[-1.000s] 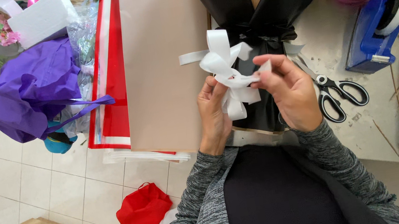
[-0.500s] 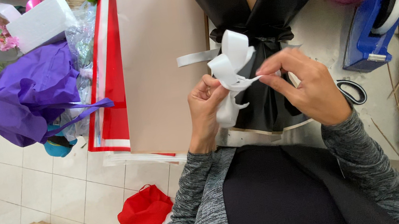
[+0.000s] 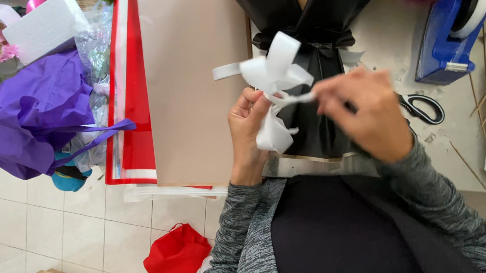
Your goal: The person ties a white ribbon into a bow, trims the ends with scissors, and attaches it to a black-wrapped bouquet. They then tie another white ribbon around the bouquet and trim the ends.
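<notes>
Left hand (image 3: 249, 128) is closed, fingers curled and pinching the knot of a white ribbon bow (image 3: 273, 84); the knot sits at the fingertips, just to the right of that hand. Right hand (image 3: 362, 111) is motion-blurred; its fingertips appear pinched together on a short ribbon strand that runs across from the knot, so the strand spans the gap between the two hands, roughly level. Exact finger closure of the right hand: cannot tell for certain through the blur. Bow loops stand up and away from the left hand, toward the far side of the table (image 3: 392, 63); one free tail points off past the left hand to its outer side, another loop of ribbon hangs below the knot, just beside the left palm. The left hand is the nearer to the knot, touching it; the right hand is a little apart from the knot, joined to it only by the strand. Directly behind and under both hands lies a bouquet in black wrap with tan trim (image 3: 310, 30), long axis running away from the person, its gathered neck just beyond the bow. Beige wrapping sheet (image 3: 195, 73) lies beyond the left hand's outer side. Black-handled scissors (image 3: 424, 108) lie just beyond the right hand's outer side; a blue tape dispenser (image 3: 449, 35) is further off that way.
</notes>
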